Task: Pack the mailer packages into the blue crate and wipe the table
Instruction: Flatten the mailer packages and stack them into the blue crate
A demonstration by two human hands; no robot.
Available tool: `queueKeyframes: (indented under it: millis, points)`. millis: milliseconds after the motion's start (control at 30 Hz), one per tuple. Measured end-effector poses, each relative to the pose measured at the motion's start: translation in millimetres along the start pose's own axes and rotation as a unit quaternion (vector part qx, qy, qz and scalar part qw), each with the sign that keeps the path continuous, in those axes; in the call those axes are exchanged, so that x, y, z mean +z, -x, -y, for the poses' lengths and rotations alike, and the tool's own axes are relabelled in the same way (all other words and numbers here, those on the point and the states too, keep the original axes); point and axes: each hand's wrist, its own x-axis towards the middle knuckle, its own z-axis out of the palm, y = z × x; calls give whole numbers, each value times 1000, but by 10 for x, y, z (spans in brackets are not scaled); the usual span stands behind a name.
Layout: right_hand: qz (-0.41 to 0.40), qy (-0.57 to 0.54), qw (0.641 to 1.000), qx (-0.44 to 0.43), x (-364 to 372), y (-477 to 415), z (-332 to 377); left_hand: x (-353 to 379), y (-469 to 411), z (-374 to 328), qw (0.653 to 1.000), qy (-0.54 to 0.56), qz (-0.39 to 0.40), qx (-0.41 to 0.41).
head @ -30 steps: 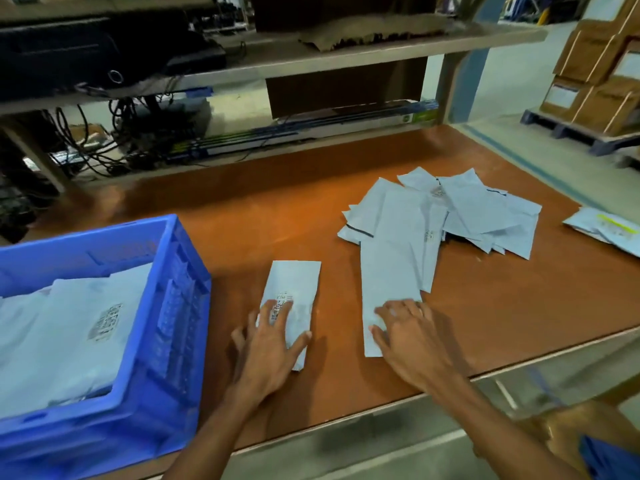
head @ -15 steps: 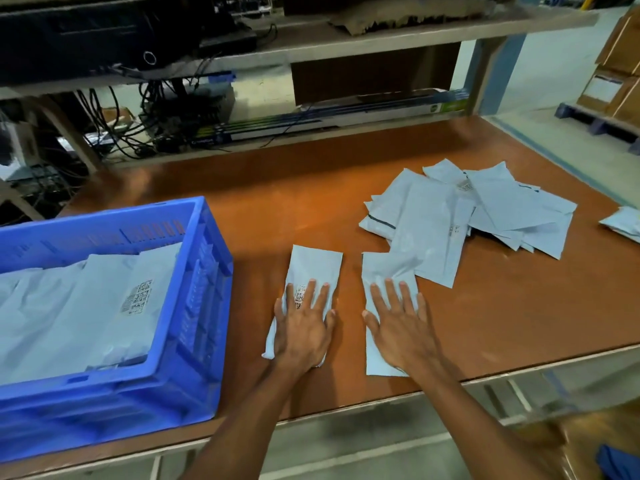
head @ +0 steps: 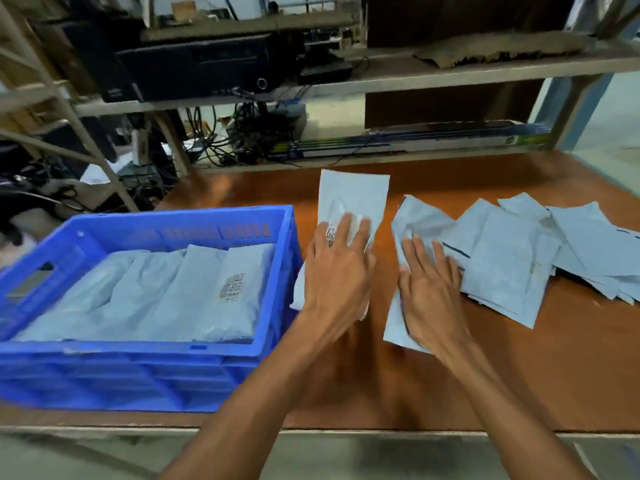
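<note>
Here, the blue crate at the left of the surface already holds mailers. Just beside it, your left hand lies flat on one mailer, gripping nothing. Your right hand presses open-palmed on another mailer, touching the loose pile.
</note>
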Motion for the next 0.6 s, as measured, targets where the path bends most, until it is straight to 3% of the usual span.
queueKeyframes:
  millis: [133,233,400,500,600]
  points:
    - [-49,-112,989,-82,-382,-387,1151,-878,-239,833,996,-45,-83,8]
    - [-27,-123,983,-137,-302,-517,1993,-1193,-114,1751,992,-98,-73,-29]
    - [70,16,985,-154,149,-634,2906,-1085,196,2732,978,-176,108,-25]
    - [198,101,967,-123,493,-584,3038,-911,232,2825,965,-186,182,26]
    - [358,111,927,-27,732,-548,2883,-722,170,2848,921,-177,346,32]
